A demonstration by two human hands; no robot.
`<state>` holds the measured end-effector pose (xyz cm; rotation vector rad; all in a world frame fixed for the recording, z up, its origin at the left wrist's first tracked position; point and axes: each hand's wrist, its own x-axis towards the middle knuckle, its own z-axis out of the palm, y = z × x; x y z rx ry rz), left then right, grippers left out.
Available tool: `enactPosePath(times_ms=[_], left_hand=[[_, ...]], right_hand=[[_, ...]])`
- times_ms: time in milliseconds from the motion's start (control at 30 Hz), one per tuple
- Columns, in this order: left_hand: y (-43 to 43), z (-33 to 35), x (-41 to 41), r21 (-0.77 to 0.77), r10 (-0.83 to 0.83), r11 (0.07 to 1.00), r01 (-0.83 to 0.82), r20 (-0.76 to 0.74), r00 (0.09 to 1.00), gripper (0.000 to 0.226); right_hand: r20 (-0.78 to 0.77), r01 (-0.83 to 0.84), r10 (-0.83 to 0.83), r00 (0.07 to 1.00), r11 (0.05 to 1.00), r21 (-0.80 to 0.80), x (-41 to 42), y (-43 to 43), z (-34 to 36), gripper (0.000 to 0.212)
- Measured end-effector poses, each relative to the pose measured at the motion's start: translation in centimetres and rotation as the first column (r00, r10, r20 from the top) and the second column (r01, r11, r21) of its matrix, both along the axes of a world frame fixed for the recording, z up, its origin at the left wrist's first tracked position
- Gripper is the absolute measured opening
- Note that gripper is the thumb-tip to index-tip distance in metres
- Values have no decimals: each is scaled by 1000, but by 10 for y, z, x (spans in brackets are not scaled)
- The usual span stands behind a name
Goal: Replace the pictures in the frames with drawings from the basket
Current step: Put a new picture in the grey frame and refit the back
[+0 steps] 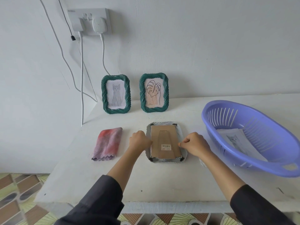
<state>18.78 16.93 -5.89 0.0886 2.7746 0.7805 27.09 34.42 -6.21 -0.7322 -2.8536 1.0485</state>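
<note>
My left hand sits at the left edge of the flat frame, fingers curled with the tips tucked out of sight. From here I cannot tell whether they grip anything or only rest there. My right hand is at the opposite edge, with thumb and forefinger pinched together right against the side of the backing. Whether they have the board's edge or a small clip is too fine for me to make out. The two hands are apart, with the backing between them. Dark sleeves cover both forearms.

The flat frame lies face down on the table, straight in front of me, its pale rim showing all around the brown backing. A barcode sticker is on the lower part of the board, and small black clips sit at the four corners.

The basket, purple and slotted, stands to the right, apart from the frame, with drawings lying in it. The top sheet shows a cat. A folded pink-grey cloth lies to the left of my left hand.

Further back, two green frames stand upright against the wall. The cat frame is on the left and the leaf frame on the right. Above them a socket holds two plugs, and white cables hang down from them.
</note>
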Motion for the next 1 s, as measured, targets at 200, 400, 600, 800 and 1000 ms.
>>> enactPosePath(times_ms=[200,400,600,800,1000], left_hand=[[-9,1,14,55,-90,995,86,79,993,31],[-13,2,18,84,-99,992,93,73,992,21],[-14,-1,20,125,-66,991,56,78,995,19],[-17,-2,19,152,-55,988,41,91,994,21],[-16,-2,22,67,-200,976,206,-95,975,24]], right_hand=[[31,-19,18,999,1000,25,14,-10,0,32],[65,-8,4,998,997,71,20,-17,0,50],[48,8,-12,999,996,88,20,-21,-2,33],[-12,18,-17,1000,992,122,22,-22,-5,31],[-97,-90,107,989,982,169,30,-17,-5,22]])
